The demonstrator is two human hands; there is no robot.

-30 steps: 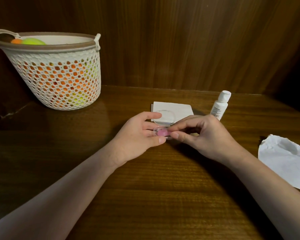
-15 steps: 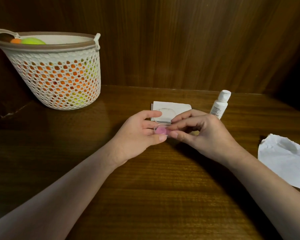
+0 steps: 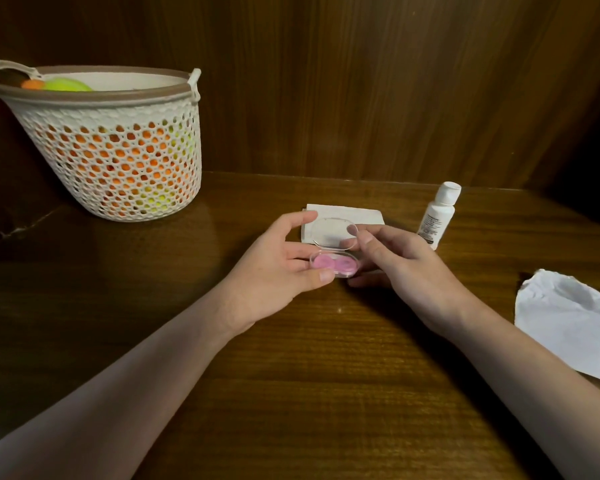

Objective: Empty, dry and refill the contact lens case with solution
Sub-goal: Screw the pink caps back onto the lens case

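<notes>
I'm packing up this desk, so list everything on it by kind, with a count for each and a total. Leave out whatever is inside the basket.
Lens case, held open in the left hand with the right hand at its lid: 1
Solution bottle: 1
Folded tissue: 1
Crumpled tissue: 1
Basket: 1
Total: 5

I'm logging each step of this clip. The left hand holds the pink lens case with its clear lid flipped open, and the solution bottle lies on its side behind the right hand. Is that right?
One detail is off. The solution bottle stands upright with its cap on, not on its side, as the head view shows. The rest holds: the left hand holds the pink lens case with its clear lid flipped open, the bottle behind the right hand.
</notes>
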